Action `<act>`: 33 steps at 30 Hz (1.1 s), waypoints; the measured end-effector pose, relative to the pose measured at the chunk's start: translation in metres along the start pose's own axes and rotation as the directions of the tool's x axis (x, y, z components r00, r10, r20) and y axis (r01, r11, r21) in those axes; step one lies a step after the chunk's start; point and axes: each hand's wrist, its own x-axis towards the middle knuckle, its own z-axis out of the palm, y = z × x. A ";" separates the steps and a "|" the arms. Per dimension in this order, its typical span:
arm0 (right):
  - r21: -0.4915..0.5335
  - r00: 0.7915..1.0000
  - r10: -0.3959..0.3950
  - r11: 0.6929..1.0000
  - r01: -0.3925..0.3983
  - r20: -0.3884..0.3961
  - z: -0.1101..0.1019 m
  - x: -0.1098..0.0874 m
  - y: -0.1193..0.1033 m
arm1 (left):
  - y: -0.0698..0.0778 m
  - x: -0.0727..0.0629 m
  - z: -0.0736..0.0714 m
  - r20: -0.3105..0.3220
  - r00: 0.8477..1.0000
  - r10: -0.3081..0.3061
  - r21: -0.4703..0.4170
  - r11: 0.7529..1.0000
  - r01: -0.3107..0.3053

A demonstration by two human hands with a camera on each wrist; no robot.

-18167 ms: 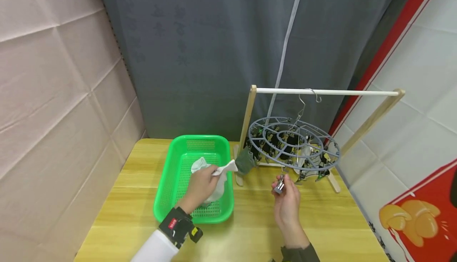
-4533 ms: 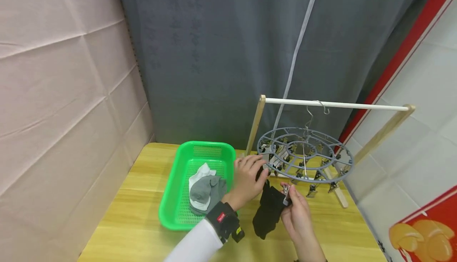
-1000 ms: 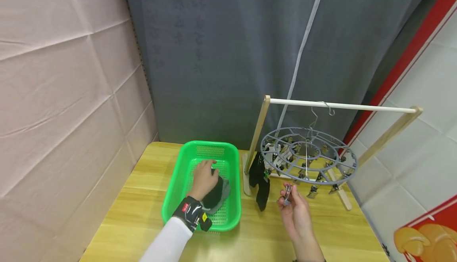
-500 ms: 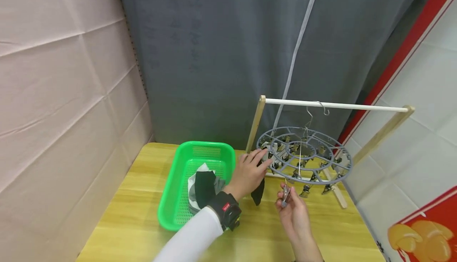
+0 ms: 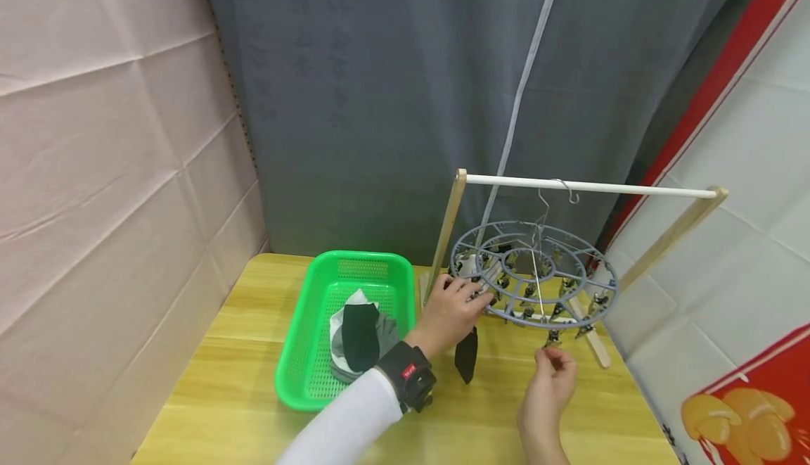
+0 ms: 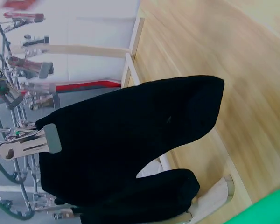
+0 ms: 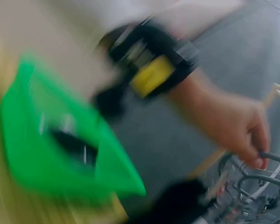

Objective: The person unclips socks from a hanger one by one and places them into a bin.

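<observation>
In the head view, my left hand [image 5: 451,314] is at the near left rim of a round grey clip hanger [image 5: 591,261]; the right wrist view shows its thumb and fingers pinching that rim. Below it hangs a black sock [image 5: 466,359]. The left wrist view shows black socks [image 6: 126,121] held by metal clips [image 6: 30,142]. My right hand [image 5: 548,387] has bent fingers just under a dangling clip [image 5: 553,338]; whether they grip it is unclear. In a green basket [image 5: 292,352] lie a black sock [image 5: 360,337], with grey [image 5: 386,331] and white [image 5: 338,324] ones beneath.
A wooden stand [image 5: 446,233] with a white rod [image 5: 601,187] bears the hanger by its hook. Several more clips hang around the rings. A grey curtain [image 5: 380,99] closes off the back, and white tiled sheeting [image 5: 715,275] stands at the right.
My left hand went from the basket to the hanger. The hanger has turned, and my right hand has moved right. Earlier, the left held white cloth, and the right worked a clip on a black sock.
</observation>
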 end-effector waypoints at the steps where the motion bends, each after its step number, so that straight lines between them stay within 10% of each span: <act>1: -0.121 0.976 -0.219 0.969 0.214 -0.023 0.002 0.001 0.002 | 0.003 0.000 0.000 -0.015 1.000 0.004 0.000 1.000 -0.004; 2: -0.250 0.901 -0.434 0.874 0.417 -0.013 0.004 0.002 0.005 | 0.006 0.001 0.000 -0.033 0.999 0.008 0.000 1.000 -0.008; 5: -0.502 0.568 -0.806 0.428 0.752 0.164 0.009 0.011 0.007 | 0.015 0.005 -0.001 -0.074 0.997 0.012 0.007 1.000 -0.011; 7: -0.557 0.459 -0.844 0.249 0.792 0.276 0.012 0.019 0.005 | 0.021 0.008 -0.003 -0.090 0.996 0.021 0.023 1.000 -0.019; 10: -0.591 0.469 -0.804 0.189 0.784 0.364 0.013 0.027 0.001 | 0.027 0.013 -0.007 -0.116 0.992 0.044 0.046 0.998 -0.038; 13: -0.613 0.500 -0.785 0.201 0.764 0.366 0.013 0.032 -0.002 | 0.030 0.016 -0.011 -0.137 0.988 0.074 0.057 0.996 -0.067; 27: -0.465 0.645 -0.737 0.508 0.725 0.201 -0.004 0.047 -0.003 | -0.004 0.004 -0.011 -0.047 0.999 0.003 -0.030 1.000 -0.005; 33: -0.436 0.691 -0.704 0.576 0.691 0.165 -0.009 0.055 0.005 | -0.006 0.003 -0.013 -0.052 0.999 0.005 -0.029 1.000 -0.007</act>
